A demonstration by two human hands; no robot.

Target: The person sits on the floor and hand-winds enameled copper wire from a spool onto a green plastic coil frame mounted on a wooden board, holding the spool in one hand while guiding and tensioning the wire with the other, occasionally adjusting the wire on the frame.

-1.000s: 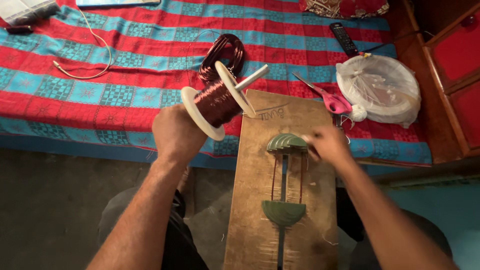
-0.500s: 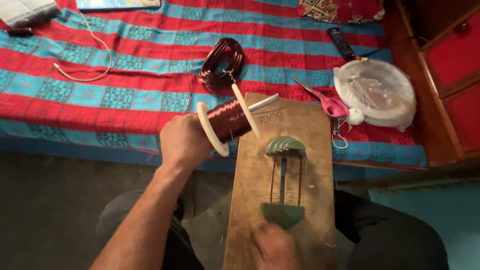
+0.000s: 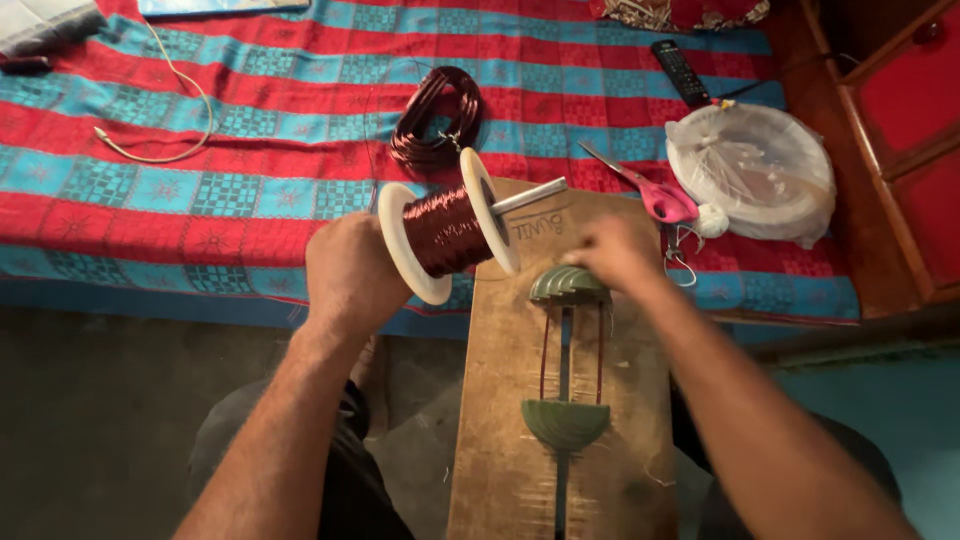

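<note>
At the centre of the frame the left hand (image 3: 345, 275) is clenched around the white spool (image 3: 445, 228) of reddish copper wire, holding it tilted above the top of the wooden board (image 3: 510, 350). The right hand (image 3: 610, 250) rests on the upper green winding form (image 3: 568, 285); blur hides whether its fingers pinch the wire. A lower green form (image 3: 565, 422) sits further down the board. Pink scissors (image 3: 650, 190) lie on the striped bedspread (image 3: 200, 150), right of centre.

Bed w/ red-teal patterned cover (image 3: 250, 180), dim grey floor (image 3: 100, 430), red wood cabinet (image 3: 900, 110) at right.
</note>
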